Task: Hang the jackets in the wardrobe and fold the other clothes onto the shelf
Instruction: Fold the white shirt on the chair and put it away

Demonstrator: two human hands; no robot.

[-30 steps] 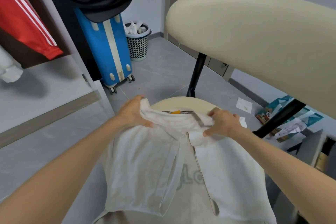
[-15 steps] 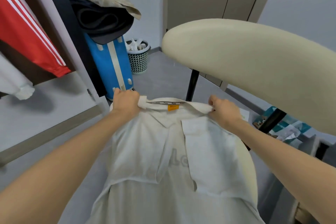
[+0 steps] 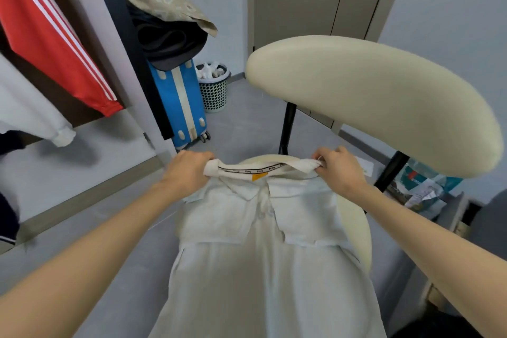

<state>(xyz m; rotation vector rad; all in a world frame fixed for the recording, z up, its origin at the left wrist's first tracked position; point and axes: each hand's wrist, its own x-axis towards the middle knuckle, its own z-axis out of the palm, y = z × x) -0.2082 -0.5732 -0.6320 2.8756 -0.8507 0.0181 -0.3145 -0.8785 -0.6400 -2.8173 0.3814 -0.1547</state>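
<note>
The left hand (image 3: 189, 170) grips the left end of the collar of the white shirt (image 3: 260, 255), fingers curled round the fabric. The right hand (image 3: 338, 170) grips the right end of the collar in the same manner. The collar is stretched taut between both hands. The shirt hangs front side up over the seat of the cream chair (image 3: 370, 107). A red jacket (image 3: 49, 35) hangs in the wardrobe (image 3: 90, 151) at left. A blue suitcase (image 3: 178, 107) stands just beside a mesh bin (image 3: 215, 93)
</note>
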